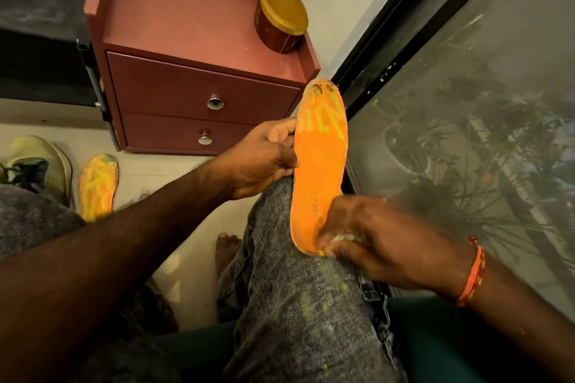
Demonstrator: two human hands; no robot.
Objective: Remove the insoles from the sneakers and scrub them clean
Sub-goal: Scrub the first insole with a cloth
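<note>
Scrubbing goes best with the long orange foam insole (320, 165) braced on the raised knee: left hand (264, 158) pinching its edge firmly, right hand (373, 242) curled on a pale scrubbing piece (342, 238) at the heel, working short strokes toeward.

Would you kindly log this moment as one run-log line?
left hand: grips orange foam insole on knee | right hand: scrubs heel end, tool mostly hidden | second orange insole: on floor

The person wears grey mottled jeans (298, 305) flecked with yellowish spots, and both forearms are bare. An orange thread bracelet (473, 274) with a red knot circles the right wrist, and beside the jeans' knee one foot (225, 250) is bare.
</note>
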